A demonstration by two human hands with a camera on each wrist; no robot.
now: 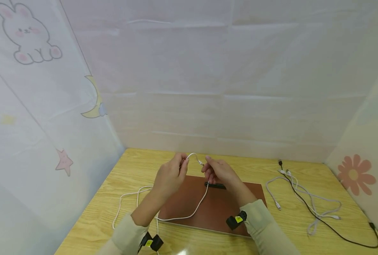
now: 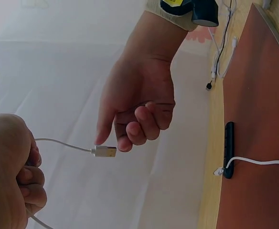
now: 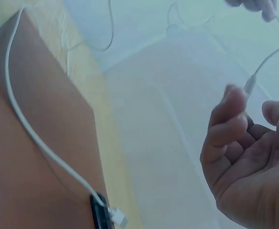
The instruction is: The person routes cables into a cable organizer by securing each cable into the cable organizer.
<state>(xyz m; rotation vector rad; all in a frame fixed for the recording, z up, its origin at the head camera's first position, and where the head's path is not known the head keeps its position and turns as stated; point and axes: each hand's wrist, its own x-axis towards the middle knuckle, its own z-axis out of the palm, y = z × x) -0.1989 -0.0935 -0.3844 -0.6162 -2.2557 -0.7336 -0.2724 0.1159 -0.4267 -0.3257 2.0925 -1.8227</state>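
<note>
My left hand (image 1: 171,176) grips a white USB cable (image 2: 63,143) in curled fingers, above the board's far side. A short length loops out from the fingers and ends in a USB plug (image 2: 104,151) with a metal tip. Close beside that plug is my right hand (image 1: 220,171), its fingers loosely bent and the thumb apart from them; it appears to hold nothing. Below, a black cable holder (image 2: 229,150) lies along the far edge of a reddish-brown board (image 1: 195,202). A white cable end (image 3: 118,217) sits across the holder, its connector sticking out past it.
To the right on the wooden table (image 1: 138,163) lie a black cable (image 1: 332,230) and several tangled white cables (image 1: 323,200). Loops of white cable (image 1: 120,205) spread left of the board. A pale cloth wall (image 1: 224,120) stands behind the table.
</note>
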